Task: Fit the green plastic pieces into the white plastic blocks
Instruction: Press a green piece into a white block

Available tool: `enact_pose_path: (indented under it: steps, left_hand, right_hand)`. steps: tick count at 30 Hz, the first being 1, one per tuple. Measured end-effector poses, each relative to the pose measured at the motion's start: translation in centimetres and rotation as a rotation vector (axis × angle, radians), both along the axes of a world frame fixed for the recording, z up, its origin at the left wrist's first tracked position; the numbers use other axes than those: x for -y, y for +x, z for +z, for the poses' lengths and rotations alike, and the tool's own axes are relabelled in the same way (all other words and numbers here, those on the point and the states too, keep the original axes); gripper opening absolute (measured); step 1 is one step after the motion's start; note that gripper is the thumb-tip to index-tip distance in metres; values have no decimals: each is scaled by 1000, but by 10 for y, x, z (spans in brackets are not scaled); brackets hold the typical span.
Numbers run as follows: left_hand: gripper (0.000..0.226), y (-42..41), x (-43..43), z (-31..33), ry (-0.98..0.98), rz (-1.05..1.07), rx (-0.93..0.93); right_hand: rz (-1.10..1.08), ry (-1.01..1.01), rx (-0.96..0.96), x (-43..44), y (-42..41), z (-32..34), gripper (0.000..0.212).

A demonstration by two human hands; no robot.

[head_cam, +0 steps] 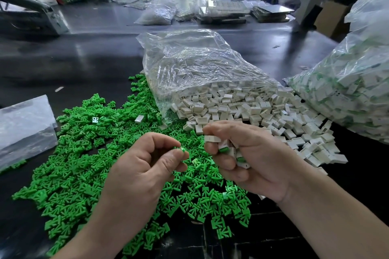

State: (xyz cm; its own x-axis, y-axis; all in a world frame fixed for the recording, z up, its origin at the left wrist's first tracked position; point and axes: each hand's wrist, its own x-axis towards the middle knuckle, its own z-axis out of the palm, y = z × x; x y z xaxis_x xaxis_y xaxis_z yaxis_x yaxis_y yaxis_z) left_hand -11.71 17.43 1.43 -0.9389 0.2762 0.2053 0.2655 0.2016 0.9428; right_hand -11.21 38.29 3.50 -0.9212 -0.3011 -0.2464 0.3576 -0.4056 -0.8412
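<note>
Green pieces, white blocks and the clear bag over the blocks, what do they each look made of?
The green pieces look like moulded plastic: matte, one even colour, identical ribbed shapes. The white blocks are probably plastic too: off-white, dull sheen, crisp edges and slots. The bag looks like thin clear plastic film, glossy; it crinkles, glints and shows the blocks through it.

Flat, forked green plastic pieces (73,164) lie heaped loose, touching on their right a spilled pile of small rectangular white plastic blocks (263,107)
</note>
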Motion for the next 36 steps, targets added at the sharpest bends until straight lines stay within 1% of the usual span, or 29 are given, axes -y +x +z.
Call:
enact_pose_path:
  steps: [3, 5, 7, 9, 12, 15, 19, 21, 24, 27, 31, 36]
  left_hand:
    - [15, 1, 0, -1, 32, -9, 3]
    - [18, 2, 0, -1, 70, -8, 15]
    - [15, 1, -1, 0, 125, -6, 29]
    - [16, 0, -1, 0, 170, 9, 37]
    - [10, 0, -1, 0, 206, 6, 45]
    - [15, 0, -1, 0, 203, 12, 45]
    - [28, -1, 1, 0, 272, 10, 107]
    - [31, -2, 1, 0, 319, 6, 152]
    - [31, -3, 0, 1, 393, -21, 223]
    - [32, -2, 0, 3, 414, -30, 263]
    - [31, -1, 0, 5, 425, -32, 284]
    - [25, 0, 0, 6, 394, -26, 282]
  right_hand:
    - [-15, 31, 11, 2, 1, -2, 13]
    - [23, 54, -1, 4, 2, -1, 10]
    - [63, 62, -8, 6, 3, 0, 8]
    - [81, 42, 2, 8, 3, 1, 7]
    - [88, -3, 9, 9, 5, 3, 10]
    - [97, -1, -5, 9, 7, 5, 13]
    - [115, 61, -61, 12, 10, 7, 16]
    - [112, 101, -91, 14, 11, 7, 15]
    - [97, 164, -126, 16, 12, 4, 12]
    - [91, 199, -153, 17, 11, 3, 7]
    - [94, 238, -179, 16, 10, 1, 9]
    - [88, 365, -261, 15, 11, -2, 13]
